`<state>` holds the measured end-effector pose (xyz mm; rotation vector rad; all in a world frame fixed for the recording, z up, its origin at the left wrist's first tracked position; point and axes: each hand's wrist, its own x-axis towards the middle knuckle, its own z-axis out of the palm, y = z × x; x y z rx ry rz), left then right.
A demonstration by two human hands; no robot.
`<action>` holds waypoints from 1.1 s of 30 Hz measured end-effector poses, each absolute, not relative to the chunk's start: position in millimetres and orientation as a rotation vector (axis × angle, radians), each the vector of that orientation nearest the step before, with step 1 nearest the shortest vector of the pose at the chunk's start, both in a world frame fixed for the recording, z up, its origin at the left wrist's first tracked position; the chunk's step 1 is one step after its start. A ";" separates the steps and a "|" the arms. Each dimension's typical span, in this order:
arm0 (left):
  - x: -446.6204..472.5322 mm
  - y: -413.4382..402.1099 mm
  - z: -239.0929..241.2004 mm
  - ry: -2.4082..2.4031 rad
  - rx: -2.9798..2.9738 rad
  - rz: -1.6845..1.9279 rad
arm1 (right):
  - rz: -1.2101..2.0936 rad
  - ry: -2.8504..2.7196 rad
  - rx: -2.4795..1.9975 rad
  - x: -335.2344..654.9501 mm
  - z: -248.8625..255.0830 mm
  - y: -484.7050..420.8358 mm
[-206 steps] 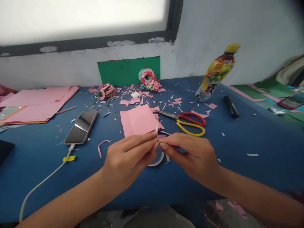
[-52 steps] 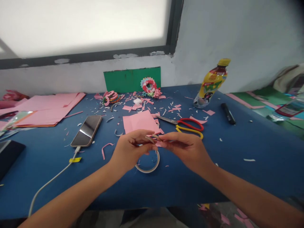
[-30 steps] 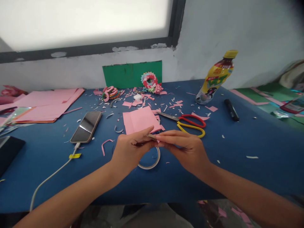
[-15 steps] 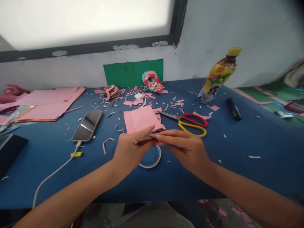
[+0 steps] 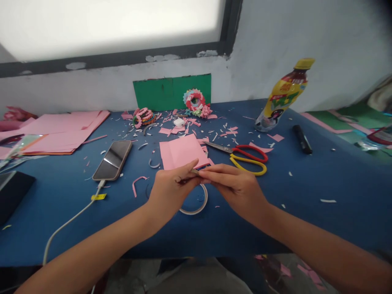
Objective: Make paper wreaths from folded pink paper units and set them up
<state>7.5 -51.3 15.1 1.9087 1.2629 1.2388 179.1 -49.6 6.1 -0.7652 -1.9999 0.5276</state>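
My left hand [image 5: 173, 181] pinches a small, thin grey-brown piece [image 5: 195, 172], its kind mostly hidden by my fingers. From the other side, the closed fingertips of my right hand [image 5: 237, 183] grip the same piece. Just below them a thin pale ring, like a tape roll [image 5: 206, 202], lies on the blue table, partly covered by my hands. Folded pink paper [image 5: 183, 152] rests right behind my fingers. Beside it lie scissors [image 5: 249, 157] with one red and one yellow handle, blades pointing left and slightly parted.
A phone [image 5: 113, 160] on a white cable lies left, near stacked pink paper [image 5: 64, 128]. Paper scraps litter the blue table [image 5: 245, 228]. A paper wreath [image 5: 194, 102] leans on a green board [image 5: 162, 92]. A drink bottle [image 5: 284, 96] and a black marker [image 5: 301, 139] are right.
Both hands stay together at nearly the same spot, with the small piece still pinched between them. The view has tilted very slightly; nothing on the table has visibly moved.
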 end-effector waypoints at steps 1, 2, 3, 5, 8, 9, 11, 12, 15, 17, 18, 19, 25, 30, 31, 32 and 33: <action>7.4 -50.8 15.2 1.262 1.911 1.228 | 0.529 -2.007 -0.774 179.1 5.7 -48.9; 7.2 -50.3 15.4 1.259 1.912 1.216 | 0.533 -2.010 -0.783 178.9 5.3 -48.2; 6.9 -49.8 15.8 1.255 1.913 1.205 | 0.538 -2.011 -0.790 178.6 5.1 -47.6; 6.3 -48.9 16.5 1.251 1.913 1.180 | 0.553 -2.006 -0.805 177.8 5.3 -46.8; 5.2 -47.0 16.5 1.256 1.923 1.176 | 0.609 -1.987 -0.828 176.6 7.7 -46.8; 4.8 -46.3 16.3 1.253 1.936 1.182 | 0.655 -1.969 -0.838 176.5 9.0 -46.9; 3.8 -44.9 15.8 1.233 1.975 1.191 | 0.801 -1.910 -0.854 176.5 11.8 -47.0; 3.2 -44.3 15.5 1.221 1.998 1.196 | 0.892 -1.872 -0.859 176.6 13.1 -47.0; 1.2 -43.8 15.3 1.211 2.064 1.228 | 1.147 -1.761 -0.859 177.1 15.7 -46.3; -0.7 -44.0 15.8 1.225 2.125 1.257 | 1.272 -1.701 -0.852 177.1 16.3 -45.4; -1.7 -44.1 16.4 1.227 2.176 1.271 | 1.322 -1.672 -0.844 177.0 16.5 -44.9; -2.9 -44.2 17.1 1.214 2.244 1.286 | 1.363 -1.644 -0.834 176.9 16.8 -44.5; -9.0 -44.2 20.1 0.941 2.623 1.399 | 1.494 -1.621 -0.818 179.8 22.1 -46.1; -7.8 -46.7 24.0 1.049 2.459 1.461 | 1.213 -1.771 -0.848 182.4 25.3 -52.9; -7.4 -46.9 24.9 1.058 2.426 1.465 | 1.090 -1.796 -0.853 182.3 25.4 -53.9; -7.1 -46.9 25.6 1.057 2.413 1.466 | 0.970 -1.814 -0.861 182.1 25.4 -54.7; -7.0 -46.8 26.2 1.050 2.422 1.462 | 0.868 -1.823 -0.871 181.8 25.2 -55.1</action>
